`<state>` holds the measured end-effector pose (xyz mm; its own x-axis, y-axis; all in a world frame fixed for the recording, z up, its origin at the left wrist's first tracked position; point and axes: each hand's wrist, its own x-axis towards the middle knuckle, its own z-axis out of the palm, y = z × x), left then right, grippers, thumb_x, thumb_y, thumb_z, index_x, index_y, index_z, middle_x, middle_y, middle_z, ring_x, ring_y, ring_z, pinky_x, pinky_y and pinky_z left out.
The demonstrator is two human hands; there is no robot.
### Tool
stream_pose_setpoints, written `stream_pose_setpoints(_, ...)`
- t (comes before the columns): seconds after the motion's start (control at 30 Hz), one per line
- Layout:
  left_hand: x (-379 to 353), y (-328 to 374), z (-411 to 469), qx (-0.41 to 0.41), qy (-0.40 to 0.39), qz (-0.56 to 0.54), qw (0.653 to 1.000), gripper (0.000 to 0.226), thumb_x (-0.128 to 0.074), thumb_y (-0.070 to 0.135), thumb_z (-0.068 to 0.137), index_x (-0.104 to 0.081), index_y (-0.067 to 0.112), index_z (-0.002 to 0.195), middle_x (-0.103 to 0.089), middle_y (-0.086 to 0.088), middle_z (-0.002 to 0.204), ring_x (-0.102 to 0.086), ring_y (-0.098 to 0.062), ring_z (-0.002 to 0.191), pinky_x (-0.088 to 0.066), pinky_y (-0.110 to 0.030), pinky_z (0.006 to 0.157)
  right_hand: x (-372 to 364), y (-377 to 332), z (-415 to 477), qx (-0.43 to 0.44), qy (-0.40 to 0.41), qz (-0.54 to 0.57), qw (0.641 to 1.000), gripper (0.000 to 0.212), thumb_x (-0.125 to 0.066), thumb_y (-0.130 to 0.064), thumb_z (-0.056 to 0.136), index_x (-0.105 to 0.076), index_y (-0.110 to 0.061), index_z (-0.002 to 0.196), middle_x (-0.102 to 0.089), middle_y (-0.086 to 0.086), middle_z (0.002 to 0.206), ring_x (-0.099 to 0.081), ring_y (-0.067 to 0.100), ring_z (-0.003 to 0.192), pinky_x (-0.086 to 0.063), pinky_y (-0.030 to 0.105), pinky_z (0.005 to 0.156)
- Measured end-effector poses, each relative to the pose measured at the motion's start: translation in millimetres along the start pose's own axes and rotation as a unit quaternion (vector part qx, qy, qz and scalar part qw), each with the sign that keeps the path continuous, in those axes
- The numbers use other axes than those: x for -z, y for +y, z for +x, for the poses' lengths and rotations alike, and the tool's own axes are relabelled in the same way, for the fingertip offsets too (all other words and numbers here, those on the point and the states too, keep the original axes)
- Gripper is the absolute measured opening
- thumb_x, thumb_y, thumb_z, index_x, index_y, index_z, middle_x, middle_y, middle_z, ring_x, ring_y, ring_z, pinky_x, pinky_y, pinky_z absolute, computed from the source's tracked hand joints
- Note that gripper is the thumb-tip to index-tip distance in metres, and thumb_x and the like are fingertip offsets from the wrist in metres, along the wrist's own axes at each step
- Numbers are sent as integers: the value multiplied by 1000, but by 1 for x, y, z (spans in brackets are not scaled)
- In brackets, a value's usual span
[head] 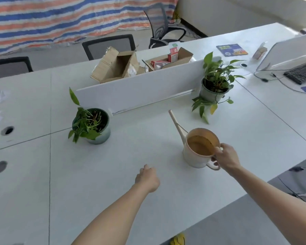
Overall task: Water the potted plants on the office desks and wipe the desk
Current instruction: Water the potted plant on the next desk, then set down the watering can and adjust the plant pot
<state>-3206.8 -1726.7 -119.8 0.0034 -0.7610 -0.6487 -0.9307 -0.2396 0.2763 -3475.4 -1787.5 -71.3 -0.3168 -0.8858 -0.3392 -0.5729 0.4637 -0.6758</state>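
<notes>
A cream watering can [196,151] with a long thin spout stands upright on the white desk [131,156]; brownish water shows inside. My right hand [225,157] grips its handle at the right rim. My left hand [147,177] hovers low over the desk to the can's left, fingers loosely curled, holding nothing. A leafy plant in a grey-green pot [92,125] stands to the left, and a trailing plant in a pale pot [213,87] stands at the back right by the white divider [134,91].
Behind the divider lie open cardboard boxes [117,64] and small red cartons. A keyboard [303,72] with cables sits far right. Cable holes [7,130] dot the left desk. Black chairs [109,45] stand beyond. A yellow thing [178,240] lies on the floor.
</notes>
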Motion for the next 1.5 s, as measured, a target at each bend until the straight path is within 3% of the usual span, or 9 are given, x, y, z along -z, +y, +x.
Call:
stream_pose_setpoints(0.3,-47,18,9,47,-33,75,996,63,-45,29,96,-21,5,149,4,-19,160,-4,-34,148,-25,-43,114,7,19,43,17,-51,19,998,19,-44,-9,91,-61,-1,89,-68,14,70,-70,40,74,-61,52,65)
stream_pose_setpoints(0.4,-48,22,12,57,-46,70,995,67,-46,30,95,-18,6,151,9,-18,161,2,-34,149,-23,-44,116,13,12,49,29,-72,-116,990,20,-41,-19,94,-56,-6,96,-69,13,87,-64,38,87,-55,45,72)
stream_pose_setpoints(0.5,-37,17,13,54,-45,20,997,55,-45,29,94,-35,8,143,-13,-14,159,-21,-31,144,-32,-41,112,19,-7,51,68,-31,-320,944,39,-37,-36,102,-46,-12,131,-59,16,122,-51,36,115,-42,43,81)
stream_pose_setpoints(0.63,-10,-5,7,74,30,-115,990,30,-48,27,94,-56,12,118,-55,-7,126,-56,-25,112,-45,-29,88,1,-53,45,178,27,-283,942,47,-41,-35,102,-43,-18,146,-52,10,141,-42,30,131,-43,45,92)
stream_pose_setpoints(0.73,17,-44,0,113,115,-215,963,19,-48,17,90,-47,14,71,-59,-7,83,-52,-23,71,-41,-27,62,-38,-101,27,242,-25,-252,937,30,-47,-36,100,-66,-22,119,-67,7,118,-61,30,109,-50,38,79)
stream_pose_setpoints(0.8,38,-80,-9,144,162,-257,942,27,-48,12,87,-37,15,63,-47,-5,69,-41,-21,61,-31,-27,55,-73,-134,10,254,-87,-238,933,24,-48,-32,96,-66,-24,83,-67,6,88,-64,31,86,-45,30,60)
stream_pose_setpoints(1.0,101,-193,-20,242,249,-422,838,15,-46,8,86,-52,14,73,-52,-7,75,-46,-21,67,-35,-28,58,-190,-202,-14,177,-247,-123,945,25,-58,-26,83,-70,-4,81,-74,15,80,-71,31,79,-59,44,70)
stream_pose_setpoints(1.13,147,-248,-6,238,284,-545,752,17,-48,14,91,-55,12,75,-56,-10,83,-52,-24,76,-42,-31,68,-254,-242,-16,156,-254,-98,949,31,-55,-24,88,-67,4,93,-72,21,82,-69,34,78,-57,43,68)
stream_pose_setpoints(1.5,206,-259,76,152,161,-629,745,49,-32,46,102,-59,9,118,-61,-7,118,-53,-25,113,-43,-44,97,-312,-282,15,99,-224,-203,948,20,-52,-12,80,-70,-6,85,-75,4,70,-69,23,69,-56,33,68)
